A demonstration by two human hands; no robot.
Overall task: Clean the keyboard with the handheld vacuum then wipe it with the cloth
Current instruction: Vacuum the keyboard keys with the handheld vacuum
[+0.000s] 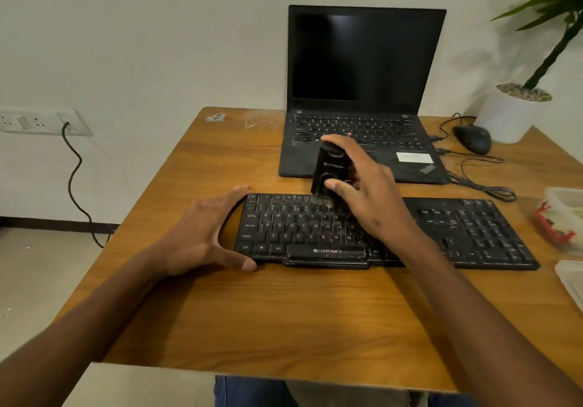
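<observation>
A black Zebronics keyboard (457, 233) lies across the middle of the wooden table (284, 318). My right hand (369, 192) grips a small black handheld vacuum (329, 170), held upright with its brush tip down on the number row near the keyboard's upper middle. My left hand (205, 233) braces the keyboard's left end, thumb at the front corner and fingers along the far left corner. At the table's right edge is something white and red (558, 220), cut off by the frame; I cannot tell whether it is the cloth.
An open black laptop (362, 91) stands behind the keyboard. A black mouse (473, 138) with a looped cable lies to its right, beside a white plant pot (511, 113). A translucent container lid (571, 280) sits at the right edge. A wall socket with a cord is at left.
</observation>
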